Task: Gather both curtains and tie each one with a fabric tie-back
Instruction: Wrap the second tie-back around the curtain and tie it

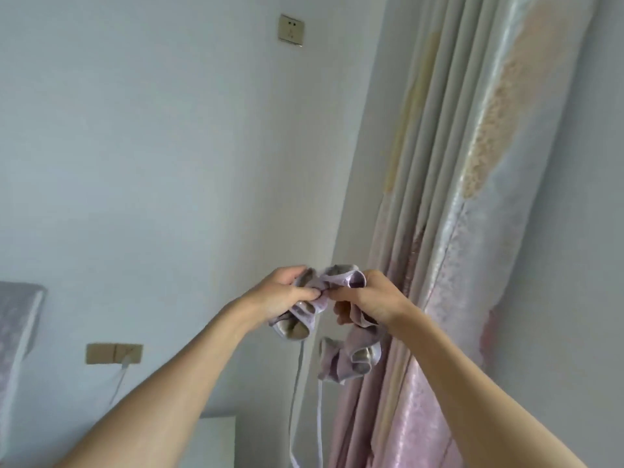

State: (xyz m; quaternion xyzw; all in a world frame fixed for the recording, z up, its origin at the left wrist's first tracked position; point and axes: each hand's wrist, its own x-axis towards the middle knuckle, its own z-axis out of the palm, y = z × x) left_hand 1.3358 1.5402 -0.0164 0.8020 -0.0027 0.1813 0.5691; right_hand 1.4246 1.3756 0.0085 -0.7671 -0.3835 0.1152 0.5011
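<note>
A pale lilac fabric tie-back [337, 282] with ruffled folds is bunched between both hands, just left of the curtain. My left hand [282, 293] grips its left part, fingers curled round the folds. My right hand [368, 298] pinches the right part, and more ruffled fabric hangs below it against the curtain. Two thin ribbon ends [297, 383] dangle down from the tie-back. The curtain [449, 231], pink and grey with beige patches, hangs gathered in pleats at the right, by the wall corner.
A wall socket [291, 30] sits high on the white wall. A lower socket plate [113, 353] has a white cable plugged in. A white cabinet top [212, 434] stands below the hands. A padded grey headboard edge [17, 325] shows at far left.
</note>
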